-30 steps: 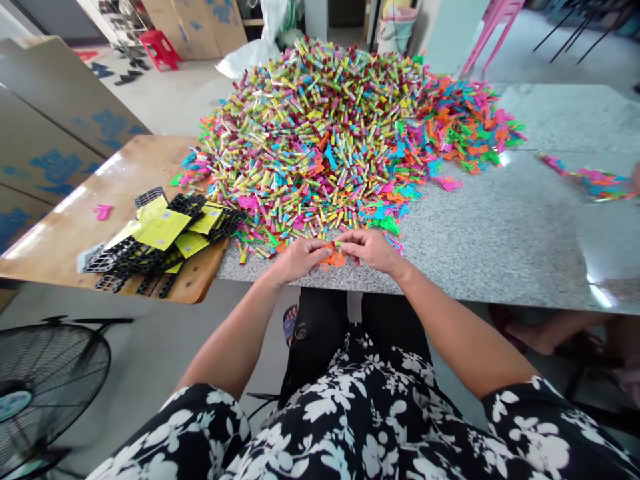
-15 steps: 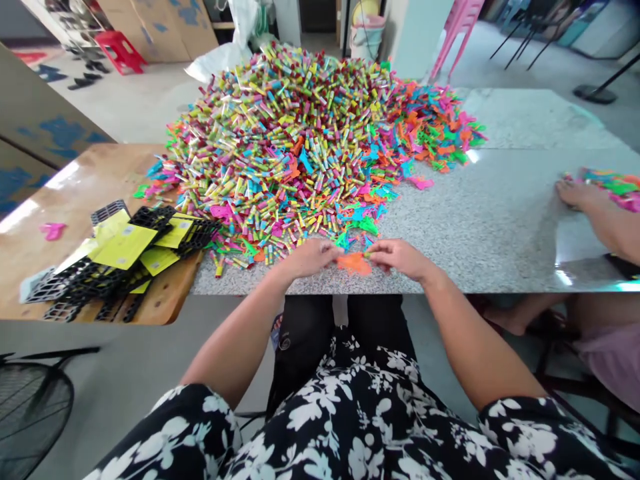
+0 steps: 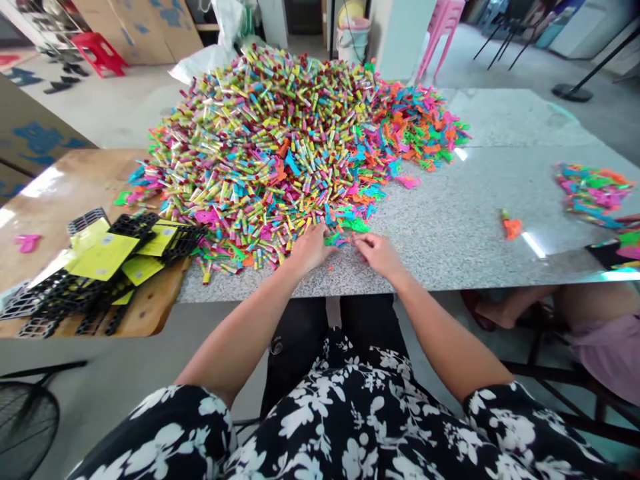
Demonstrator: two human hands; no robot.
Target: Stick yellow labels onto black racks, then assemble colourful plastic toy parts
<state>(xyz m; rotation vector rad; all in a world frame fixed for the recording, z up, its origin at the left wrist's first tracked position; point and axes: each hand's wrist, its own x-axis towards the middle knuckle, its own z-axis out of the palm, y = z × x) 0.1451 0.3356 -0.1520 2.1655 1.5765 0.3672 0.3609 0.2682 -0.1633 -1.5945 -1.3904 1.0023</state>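
My left hand rests at the front edge of the big pile, thumb and fingers apart around small green and blue plastic pieces. My right hand is just to the right, its fingertips pinched together beside those pieces. Whatever it may hold is too small to make out. The pile is mostly small yellow, pink and blue tubes with dark red ends. Bright toy-gun-shaped plastic pieces are mixed in, mainly along its right side. An orange gun-shaped piece with a yellow-green tube lies apart on the right.
Black plastic grids with yellow cards are stacked on the wooden table at left, near a pink piece. At right, a heap of colourful pieces lies on the granite tabletop, beside a seated co-worker.
The orange piece has left my hands; an orange piece with a tube now lies on the right. My left hand has moved forward into the pile's edge. The co-worker's hand has drawn back.
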